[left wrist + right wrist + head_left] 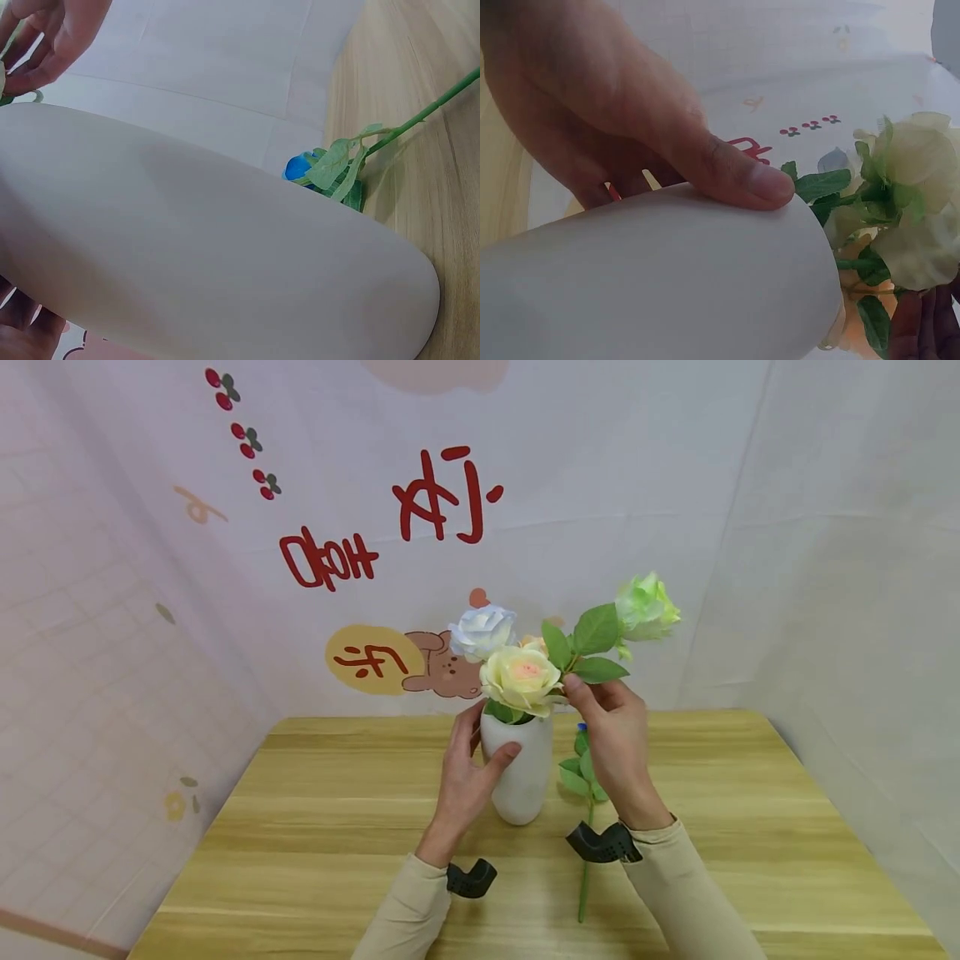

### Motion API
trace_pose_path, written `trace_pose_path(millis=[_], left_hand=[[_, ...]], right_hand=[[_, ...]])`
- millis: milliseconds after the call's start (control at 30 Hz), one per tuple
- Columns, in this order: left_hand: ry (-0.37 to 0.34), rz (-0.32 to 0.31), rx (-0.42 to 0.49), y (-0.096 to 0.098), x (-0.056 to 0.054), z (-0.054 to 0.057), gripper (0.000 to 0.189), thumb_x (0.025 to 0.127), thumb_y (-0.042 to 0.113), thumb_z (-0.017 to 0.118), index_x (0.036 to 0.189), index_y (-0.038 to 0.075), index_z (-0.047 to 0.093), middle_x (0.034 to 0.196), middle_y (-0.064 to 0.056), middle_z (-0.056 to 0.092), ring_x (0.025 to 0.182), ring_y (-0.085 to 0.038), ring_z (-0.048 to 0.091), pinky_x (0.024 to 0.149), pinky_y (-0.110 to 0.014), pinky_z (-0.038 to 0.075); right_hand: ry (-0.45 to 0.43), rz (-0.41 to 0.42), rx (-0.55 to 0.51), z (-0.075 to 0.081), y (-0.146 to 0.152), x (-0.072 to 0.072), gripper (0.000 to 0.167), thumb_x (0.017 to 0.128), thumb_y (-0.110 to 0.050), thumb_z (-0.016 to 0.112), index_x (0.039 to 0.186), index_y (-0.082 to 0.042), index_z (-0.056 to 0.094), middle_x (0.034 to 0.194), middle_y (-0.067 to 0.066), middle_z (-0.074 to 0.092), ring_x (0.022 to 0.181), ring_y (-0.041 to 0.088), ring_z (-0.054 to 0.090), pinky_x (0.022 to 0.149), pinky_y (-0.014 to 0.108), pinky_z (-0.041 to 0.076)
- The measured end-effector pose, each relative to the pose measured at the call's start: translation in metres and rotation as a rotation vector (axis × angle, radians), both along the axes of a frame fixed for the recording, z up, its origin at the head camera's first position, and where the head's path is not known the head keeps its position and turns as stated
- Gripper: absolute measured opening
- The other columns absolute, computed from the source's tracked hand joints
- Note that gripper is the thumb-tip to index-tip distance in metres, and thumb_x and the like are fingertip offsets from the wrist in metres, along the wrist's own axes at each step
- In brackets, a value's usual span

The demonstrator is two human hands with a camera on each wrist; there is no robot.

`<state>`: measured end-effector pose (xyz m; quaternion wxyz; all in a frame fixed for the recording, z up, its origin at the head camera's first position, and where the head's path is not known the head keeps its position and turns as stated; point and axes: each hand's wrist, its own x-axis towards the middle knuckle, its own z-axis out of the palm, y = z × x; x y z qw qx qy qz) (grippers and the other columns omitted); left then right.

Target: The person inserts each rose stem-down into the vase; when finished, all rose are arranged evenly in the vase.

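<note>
A white vase (519, 777) stands on the table, held near its rim by my left hand (467, 777), the thumb across the front and the fingers around the far side. In it are a cream rose (521, 677) with a pink centre, a pale blue rose (482, 631) and a peach flower (534, 644) mostly hidden behind. My right hand (621, 739) pinches the leafy stem of a green rose (645, 608) just right of the vase's mouth; the bloom leans out to the right. The stem's lower end is hidden behind the cream rose.
A blue rose (300, 168) with a long green stem (584, 877) lies on the wooden table (337, 827), right of the vase and partly under my right wrist. A printed cloth wall (637, 468) hangs behind the table. Black mounts sit on both wrists.
</note>
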<state>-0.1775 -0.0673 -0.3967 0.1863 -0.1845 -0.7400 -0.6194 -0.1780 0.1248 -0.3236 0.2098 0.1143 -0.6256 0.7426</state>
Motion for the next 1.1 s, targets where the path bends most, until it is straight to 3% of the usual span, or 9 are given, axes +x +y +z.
trace_pose_path(millis=[100, 233, 333, 533, 633, 767, 867, 967, 1100], left_hand=[[-0.001, -0.003, -0.001, 0.000, 0.000, 0.001, 0.078, 0.093, 0.053, 0.075, 0.153, 0.013, 0.045, 0.147, -0.007, 0.049, 0.136, -0.026, 0.051, 0.116, -0.050, 0.041], [0.020, 0.002, 0.009, -0.002, -0.002, 0.001, 0.078, 0.093, 0.052, 0.075, 0.154, 0.013, 0.045, 0.147, -0.008, 0.049, 0.136, -0.027, 0.052, 0.115, -0.050, 0.042], [0.031, 0.007, 0.016, -0.003, -0.003, 0.002, 0.079, 0.093, 0.054, 0.075, 0.154, 0.013, 0.045, 0.147, -0.009, 0.049, 0.135, -0.027, 0.053, 0.115, -0.049, 0.042], [0.014, 0.007, 0.002, -0.001, -0.002, 0.000, 0.081, 0.092, 0.059, 0.073, 0.153, 0.013, 0.046, 0.146, -0.008, 0.049, 0.134, -0.026, 0.053, 0.115, -0.048, 0.042], [0.002, 0.004, -0.002, 0.000, -0.001, 0.000, 0.080, 0.092, 0.057, 0.073, 0.154, 0.014, 0.046, 0.146, -0.007, 0.050, 0.135, -0.027, 0.052, 0.115, -0.050, 0.042], [-0.014, 0.009, -0.005, 0.001, 0.000, 0.000, 0.080, 0.092, 0.057, 0.074, 0.154, 0.014, 0.045, 0.147, -0.007, 0.049, 0.135, -0.027, 0.052, 0.115, -0.051, 0.042], [-0.015, 0.018, -0.009, 0.002, 0.001, 0.001, 0.082, 0.092, 0.059, 0.073, 0.154, 0.014, 0.045, 0.147, -0.006, 0.049, 0.135, -0.026, 0.052, 0.115, -0.050, 0.042], [-0.011, 0.016, -0.015, 0.002, 0.000, 0.001, 0.082, 0.092, 0.059, 0.072, 0.154, 0.014, 0.044, 0.148, -0.007, 0.048, 0.136, -0.026, 0.052, 0.116, -0.050, 0.041], [-0.001, 0.019, -0.022, 0.002, -0.002, 0.001, 0.083, 0.092, 0.061, 0.071, 0.154, 0.013, 0.044, 0.147, -0.007, 0.049, 0.135, -0.026, 0.052, 0.115, -0.050, 0.042]], right_hand=[[0.008, 0.020, -0.010, 0.001, -0.001, -0.003, 0.018, 0.101, -0.012, 0.070, 0.115, -0.002, 0.071, 0.105, 0.003, 0.073, 0.101, 0.023, 0.070, 0.095, 0.040, 0.056], [-0.046, 0.001, -0.009, 0.000, -0.002, -0.007, 0.018, 0.100, -0.007, 0.069, 0.115, 0.001, 0.070, 0.095, -0.002, 0.076, 0.095, 0.017, 0.072, 0.095, 0.035, 0.056], [-0.100, -0.027, -0.004, -0.004, -0.003, -0.007, 0.021, 0.098, -0.004, 0.069, 0.116, 0.005, 0.071, 0.096, -0.003, 0.076, 0.093, 0.014, 0.073, 0.094, 0.031, 0.056], [-0.099, -0.059, 0.025, -0.014, -0.003, -0.006, 0.021, 0.097, 0.000, 0.068, 0.115, 0.008, 0.073, 0.105, -0.001, 0.073, 0.095, 0.012, 0.074, 0.090, 0.027, 0.058], [-0.100, -0.074, 0.044, -0.018, -0.004, -0.006, 0.022, 0.096, 0.000, 0.069, 0.116, 0.007, 0.073, 0.103, -0.002, 0.075, 0.085, 0.009, 0.072, 0.069, 0.021, 0.054], [-0.110, -0.095, 0.051, -0.022, -0.005, -0.005, 0.021, 0.096, -0.001, 0.071, 0.115, 0.007, 0.074, 0.103, 0.000, 0.075, 0.082, 0.007, 0.071, 0.060, 0.018, 0.047], [-0.088, -0.088, 0.050, -0.024, -0.006, -0.006, 0.021, 0.095, -0.002, 0.073, 0.114, 0.008, 0.075, 0.104, 0.003, 0.075, 0.094, 0.010, 0.073, 0.080, 0.022, 0.056], [-0.065, -0.083, 0.067, -0.026, -0.008, -0.007, 0.022, 0.094, -0.002, 0.074, 0.114, 0.008, 0.075, 0.105, 0.006, 0.076, 0.098, 0.012, 0.073, 0.089, 0.027, 0.058], [-0.063, -0.078, 0.116, -0.032, -0.009, -0.008, 0.027, 0.092, 0.001, 0.075, 0.118, 0.006, 0.074, 0.107, 0.013, 0.076, 0.096, 0.009, 0.074, 0.089, 0.028, 0.059]])
